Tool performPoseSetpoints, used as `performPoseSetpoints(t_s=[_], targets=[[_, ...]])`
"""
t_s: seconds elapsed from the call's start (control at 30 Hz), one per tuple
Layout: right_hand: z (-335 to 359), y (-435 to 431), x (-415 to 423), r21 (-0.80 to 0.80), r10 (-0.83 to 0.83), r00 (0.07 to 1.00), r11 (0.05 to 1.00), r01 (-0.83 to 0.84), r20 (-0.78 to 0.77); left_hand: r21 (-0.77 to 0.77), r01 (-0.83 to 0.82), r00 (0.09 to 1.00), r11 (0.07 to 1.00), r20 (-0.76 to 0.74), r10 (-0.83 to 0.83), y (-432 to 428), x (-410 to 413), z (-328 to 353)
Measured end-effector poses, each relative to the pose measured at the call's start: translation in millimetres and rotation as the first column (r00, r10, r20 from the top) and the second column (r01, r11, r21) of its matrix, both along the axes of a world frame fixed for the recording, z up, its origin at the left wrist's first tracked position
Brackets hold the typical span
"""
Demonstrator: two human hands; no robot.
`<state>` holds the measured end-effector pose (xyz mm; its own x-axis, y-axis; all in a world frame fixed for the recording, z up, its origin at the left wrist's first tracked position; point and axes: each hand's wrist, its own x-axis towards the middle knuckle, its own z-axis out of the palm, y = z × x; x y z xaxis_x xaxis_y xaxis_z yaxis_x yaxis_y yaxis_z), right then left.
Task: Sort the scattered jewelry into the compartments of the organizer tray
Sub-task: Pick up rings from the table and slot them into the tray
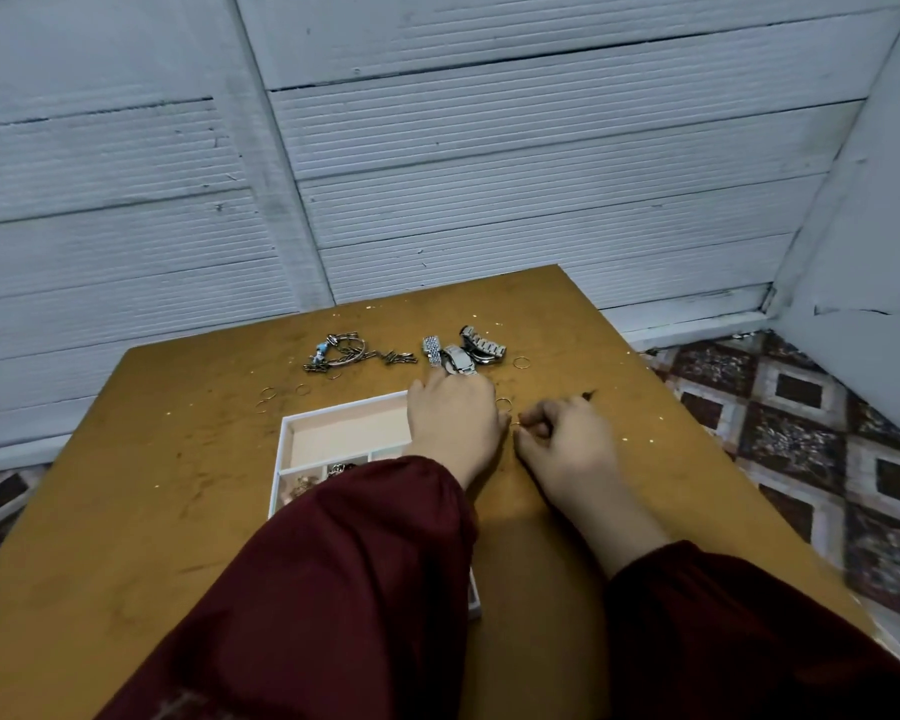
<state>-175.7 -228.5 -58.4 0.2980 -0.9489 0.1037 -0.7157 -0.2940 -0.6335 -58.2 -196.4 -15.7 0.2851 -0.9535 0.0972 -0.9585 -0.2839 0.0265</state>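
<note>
In the head view, the right hand sits just right of the organizer tray, its curled fingers pinching a thin gold ring low over the table. The left hand reaches across the tray's far corner to the silver watches; its fingertips are hidden, so its grip cannot be told. The step appears to be ring-gathering, and next the ring needs lifting clear and dropping into a tray compartment.

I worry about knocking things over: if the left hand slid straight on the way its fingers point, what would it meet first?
Most likely the silver watches, lying just beyond the fingertips of the left hand; whether a finger already touches one is unclear.
</note>
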Motion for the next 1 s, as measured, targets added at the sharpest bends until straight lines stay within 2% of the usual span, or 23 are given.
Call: performPoseSetpoints(t_s=[0.17, 0.37, 0.83, 1.0], targets=[[-4.4, 2.0, 0.7, -0.029, -0.003, 1.000, 1.000, 0.003, -0.005, 0.019, -0.064, 0.998, 0.998, -0.005, 0.064, -7.6, -4.7, -0.1], [-6.2, 1.8, 0.5, -0.053, 0.030, 1.000, 0.998, -0.030, -0.008, 0.054, -0.066, 0.997, 0.996, -0.036, 0.068, -12.2, -5.6, 1.5], [1.5, 5.1, 3.8, -0.037, -0.018, 0.997, 0.999, 0.015, -0.077, -0.139, -0.033, 0.998, 0.990, -0.059, 0.025, -0.7, -5.1, -10.6], [1.5, 6.0, 2.8, -0.031, -0.021, 0.999, 0.999, 0.020, -0.042, -0.166, -0.025, 0.993, 0.986, -0.118, 0.006, 4.0, -4.7, -9.2]])
